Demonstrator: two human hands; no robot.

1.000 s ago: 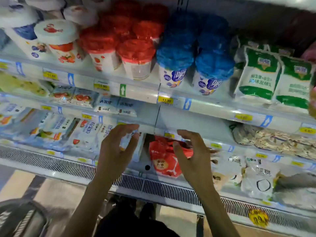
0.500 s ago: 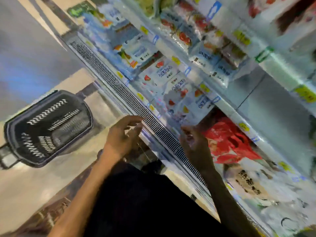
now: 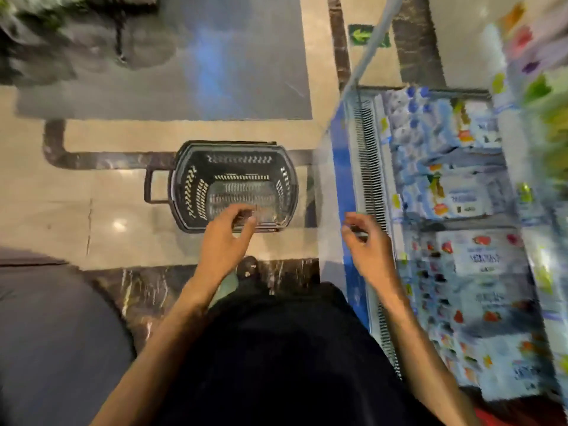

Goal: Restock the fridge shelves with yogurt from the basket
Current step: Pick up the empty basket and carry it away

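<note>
Over the basket (image 3: pixel 184 192), hands now off shelves (image 3: pixel 445 179).

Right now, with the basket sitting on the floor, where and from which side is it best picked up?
Probably by the loop handle that sticks out of the basket at its end farthest from the fridge. It stands clear of the wall, so fingers can curl under the bar from above. The left hand is nearer to it; the right hand is over by the fridge. Both look empty.
</note>
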